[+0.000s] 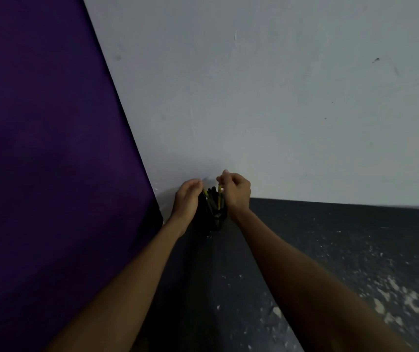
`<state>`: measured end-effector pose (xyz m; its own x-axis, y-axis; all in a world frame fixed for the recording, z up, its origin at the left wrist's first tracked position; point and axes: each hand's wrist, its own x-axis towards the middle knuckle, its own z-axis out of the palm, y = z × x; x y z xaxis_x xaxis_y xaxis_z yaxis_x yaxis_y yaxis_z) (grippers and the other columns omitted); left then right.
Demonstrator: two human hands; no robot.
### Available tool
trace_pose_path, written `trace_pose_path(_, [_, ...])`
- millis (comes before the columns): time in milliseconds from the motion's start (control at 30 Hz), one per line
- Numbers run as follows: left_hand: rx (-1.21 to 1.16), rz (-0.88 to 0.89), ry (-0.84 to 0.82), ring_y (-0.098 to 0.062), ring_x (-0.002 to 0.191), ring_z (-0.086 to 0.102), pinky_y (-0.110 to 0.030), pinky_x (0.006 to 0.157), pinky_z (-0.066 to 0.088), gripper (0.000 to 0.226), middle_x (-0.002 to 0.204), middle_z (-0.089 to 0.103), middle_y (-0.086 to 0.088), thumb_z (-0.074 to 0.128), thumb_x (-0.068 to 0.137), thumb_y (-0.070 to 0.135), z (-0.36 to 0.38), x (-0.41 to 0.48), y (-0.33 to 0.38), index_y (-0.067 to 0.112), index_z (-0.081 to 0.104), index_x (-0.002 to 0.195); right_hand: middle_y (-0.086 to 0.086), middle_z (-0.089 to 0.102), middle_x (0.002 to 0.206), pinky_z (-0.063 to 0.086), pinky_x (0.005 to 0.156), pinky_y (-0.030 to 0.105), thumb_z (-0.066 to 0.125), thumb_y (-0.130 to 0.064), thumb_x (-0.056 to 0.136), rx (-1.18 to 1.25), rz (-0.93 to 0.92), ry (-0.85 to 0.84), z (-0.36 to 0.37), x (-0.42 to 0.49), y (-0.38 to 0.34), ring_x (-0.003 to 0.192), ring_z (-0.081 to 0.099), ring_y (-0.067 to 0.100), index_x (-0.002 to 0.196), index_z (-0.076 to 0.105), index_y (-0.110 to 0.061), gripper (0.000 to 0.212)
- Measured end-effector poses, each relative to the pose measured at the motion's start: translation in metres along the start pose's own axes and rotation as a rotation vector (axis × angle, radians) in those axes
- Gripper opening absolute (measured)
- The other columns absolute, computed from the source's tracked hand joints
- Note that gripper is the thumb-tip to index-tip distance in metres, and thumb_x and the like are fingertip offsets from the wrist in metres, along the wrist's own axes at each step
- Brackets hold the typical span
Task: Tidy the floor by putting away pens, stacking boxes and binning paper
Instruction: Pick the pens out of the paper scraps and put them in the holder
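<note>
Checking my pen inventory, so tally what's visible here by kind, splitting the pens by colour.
Hands: 2, left hand and right hand
Holder: 1
Yellow pens: 2
Dark pens: several, too dim to count
Total: 5 countable

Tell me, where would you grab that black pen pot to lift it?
Grip the pen pot around its sides, low down, coming in from the right. It stands upright with pens sticking out the top, and the left hand already covers its left side.
</note>
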<state>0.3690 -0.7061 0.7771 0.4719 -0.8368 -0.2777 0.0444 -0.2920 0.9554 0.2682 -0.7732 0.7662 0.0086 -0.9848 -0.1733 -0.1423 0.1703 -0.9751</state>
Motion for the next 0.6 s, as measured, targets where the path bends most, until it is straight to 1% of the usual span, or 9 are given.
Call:
trace_pose_path(67, [0.015,0.002,0.024,-0.013,0.107,0.054,-0.016,0.082,0.041,0.027,0.114,0.058,0.000,0.050,0.097,0.021,-0.003,-0.004,0.004,0.011,0.058,0.121,0.002,0.070,0.092,0.050,0.081,0.029,0.058,-0.033,0.091,-0.156,-0.034,-0.058,-0.006,-0.004,-0.005,0.089,0.066,0.020,0.099,0.069,-0.010,0.027])
trace_pose_path(100, [0.022,0.000,0.033,-0.013,0.106,0.054,-0.016,0.082,0.041,0.027,0.114,0.059,-0.001,0.051,0.097,0.020,-0.005,-0.007,0.004,0.010,0.057,0.122,0.003,0.069,0.097,0.050,0.083,0.029,0.058,-0.036,0.090,-0.219,-0.038,-0.092,-0.010,-0.007,-0.006,0.092,0.066,0.020,0.109,0.066,-0.012,0.031])
trace_pose_path(133, [0.038,0.000,0.036,-0.013,0.107,0.054,-0.017,0.085,0.041,0.029,0.117,0.059,-0.003,0.053,0.096,0.019,-0.007,-0.012,0.005,0.009,0.057,0.123,0.005,0.069,0.105,0.051,0.086,0.030,0.058,-0.041,0.089,-0.266,-0.039,-0.123,-0.013,-0.011,-0.007,0.096,0.066,0.021,0.117,0.062,-0.015,0.038])
trace_pose_path(200, [0.086,0.005,0.034,-0.015,0.111,0.055,-0.021,0.092,0.041,0.033,0.124,0.059,-0.006,0.054,0.096,0.018,-0.011,-0.020,0.004,0.008,0.054,0.127,0.010,0.065,0.118,0.050,0.092,0.034,0.057,-0.048,0.088,-0.350,-0.047,-0.160,-0.022,-0.019,-0.009,0.107,0.063,0.025,0.127,0.056,-0.017,0.050])
trace_pose_path(300, [0.165,0.026,0.030,-0.019,0.119,0.054,-0.025,0.100,0.042,0.035,0.130,0.057,-0.008,0.054,0.095,0.016,-0.018,-0.034,0.002,0.009,0.054,0.129,0.010,0.055,0.135,0.046,0.098,0.036,0.056,-0.045,0.090,-0.432,-0.085,-0.217,-0.037,-0.034,-0.015,0.121,0.054,0.027,0.135,0.049,-0.014,0.055])
trace_pose_path(433, [0.208,0.043,0.030,-0.018,0.120,0.054,-0.026,0.102,0.041,0.036,0.131,0.058,-0.006,0.055,0.093,0.013,-0.022,-0.056,0.006,0.010,0.055,0.129,0.009,0.048,0.143,0.039,0.104,0.034,0.056,-0.045,0.091,-0.497,-0.108,-0.241,-0.059,-0.052,-0.023,0.128,0.047,0.027,0.138,0.045,-0.011,0.059])
trace_pose_path(500, [0.233,0.047,0.025,-0.018,0.121,0.053,-0.025,0.103,0.040,0.038,0.132,0.057,-0.006,0.056,0.093,0.014,-0.022,-0.067,0.011,0.010,0.054,0.131,0.009,0.047,0.144,0.038,0.106,0.034,0.057,-0.045,0.091,-0.509,-0.113,-0.239,-0.069,-0.061,-0.027,0.129,0.046,0.027,0.140,0.044,-0.010,0.061])
trace_pose_path(600, [0.270,0.055,0.009,-0.018,0.123,0.051,-0.023,0.102,0.038,0.042,0.136,0.054,-0.006,0.057,0.092,0.015,-0.021,-0.084,0.017,0.010,0.052,0.133,0.011,0.047,0.143,0.039,0.101,0.031,0.057,-0.046,0.091,-0.516,-0.128,-0.249,-0.084,-0.077,-0.033,0.124,0.051,0.025,0.140,0.043,-0.009,0.064])
